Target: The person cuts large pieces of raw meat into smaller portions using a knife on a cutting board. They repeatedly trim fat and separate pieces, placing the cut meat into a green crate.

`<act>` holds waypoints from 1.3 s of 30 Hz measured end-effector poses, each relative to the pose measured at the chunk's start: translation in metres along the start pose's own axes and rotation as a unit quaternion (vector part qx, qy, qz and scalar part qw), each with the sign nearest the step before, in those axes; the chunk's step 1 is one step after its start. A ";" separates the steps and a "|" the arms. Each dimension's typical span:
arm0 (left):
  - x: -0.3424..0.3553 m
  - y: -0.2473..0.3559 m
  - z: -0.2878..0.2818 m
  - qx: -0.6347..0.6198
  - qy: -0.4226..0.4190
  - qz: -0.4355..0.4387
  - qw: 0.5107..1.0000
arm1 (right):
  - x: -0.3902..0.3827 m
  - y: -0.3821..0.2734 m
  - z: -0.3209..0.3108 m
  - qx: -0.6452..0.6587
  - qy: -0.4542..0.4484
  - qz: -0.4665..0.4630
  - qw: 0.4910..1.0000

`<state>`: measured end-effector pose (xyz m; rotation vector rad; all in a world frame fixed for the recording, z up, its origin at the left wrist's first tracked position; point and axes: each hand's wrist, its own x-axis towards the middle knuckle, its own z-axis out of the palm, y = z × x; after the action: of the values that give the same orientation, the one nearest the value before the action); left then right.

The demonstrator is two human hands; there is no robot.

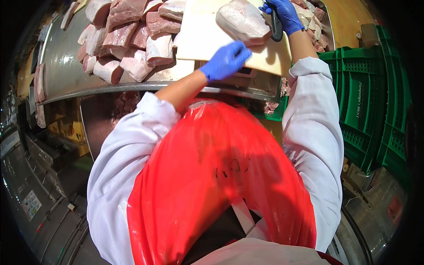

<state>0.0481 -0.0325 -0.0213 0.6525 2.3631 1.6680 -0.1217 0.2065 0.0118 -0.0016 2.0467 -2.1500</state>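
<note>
My right hand, in a blue glove, grips the black handle of a knife at the upper right; I cannot make out the blade. Just left of it a large pale pink piece of meat lies on a white cutting board. My left hand, gloved in blue too, is over the board's near edge, close below the meat. Its fingers are curled in and slightly blurred, and whatever may be inside them is hidden.
Several cut meat pieces are heaped on the metal table left of the board. Smaller pieces lie beyond my right hand. Green crates stand at the right. Below the table's edge is a metal bin with meat scraps.
</note>
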 end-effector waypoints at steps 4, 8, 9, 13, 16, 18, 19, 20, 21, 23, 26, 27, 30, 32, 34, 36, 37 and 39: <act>0.008 -0.010 -0.033 -0.069 0.148 0.023 0.986 | -0.035 -0.015 -0.005 -0.014 0.000 -0.099 0.995; 0.079 -0.071 -0.090 0.005 0.271 0.030 0.962 | -0.126 0.007 0.089 0.092 0.094 -0.087 0.987; 0.104 -0.084 -0.089 -0.012 0.220 -0.024 0.975 | -0.133 0.029 0.100 0.137 0.121 -0.091 0.979; 0.118 -0.103 -0.045 0.089 0.234 0.112 0.962 | -0.119 0.059 0.100 0.114 0.136 -0.109 0.978; 0.066 -0.076 -0.015 0.084 0.227 0.092 0.966 | -0.109 0.054 0.057 0.037 0.119 -0.097 0.987; 0.031 -0.067 -0.021 -0.090 0.128 -0.016 0.988 | -0.096 0.056 0.020 -0.008 0.106 -0.074 0.992; 0.036 -0.057 -0.033 -0.039 0.127 -0.009 0.991 | -0.088 0.057 -0.001 -0.025 0.099 -0.064 0.993; 0.050 -0.041 -0.052 0.015 0.128 -0.004 0.992 | -0.081 0.058 -0.015 -0.025 0.102 -0.060 0.993; 0.059 -0.034 -0.065 0.070 0.132 -0.001 0.989 | -0.074 0.058 -0.025 -0.040 0.087 -0.057 0.994; 0.097 -0.050 -0.079 0.037 0.223 0.064 0.972 | -0.052 0.048 -0.015 -0.075 0.068 -0.099 0.990; 0.114 -0.078 -0.042 0.036 0.182 0.027 0.982 | -0.026 0.043 -0.021 -0.147 0.063 -0.113 0.981; 0.109 -0.082 -0.036 0.166 0.203 0.091 0.961 | -0.024 0.039 -0.019 -0.196 0.078 -0.126 0.969; 0.072 -0.067 -0.032 0.185 0.200 0.105 0.956 | -0.036 0.015 -0.008 -0.339 0.147 -0.161 0.915; 0.059 -0.080 -0.048 0.162 0.232 0.089 0.955 | -0.051 -0.008 0.020 -0.430 0.185 -0.176 0.866; 0.058 -0.086 -0.073 0.145 0.270 0.078 0.949 | -0.081 -0.049 0.073 -0.359 0.178 -0.068 0.914; 0.046 -0.083 -0.097 0.135 0.274 0.074 0.949 | -0.072 -0.022 0.094 -0.458 0.119 -0.118 0.873; 0.045 -0.083 -0.103 0.129 0.274 0.088 0.949 | -0.088 -0.034 0.122 -0.503 0.096 -0.116 0.851; 0.050 -0.083 -0.107 0.102 0.273 0.090 0.952 | -0.095 -0.025 0.132 -0.534 0.078 -0.091 0.837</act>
<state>-0.0583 -0.1239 -0.0547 0.4950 2.9709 1.8921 -0.0156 0.0881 0.0550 -0.1723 3.1320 -0.7938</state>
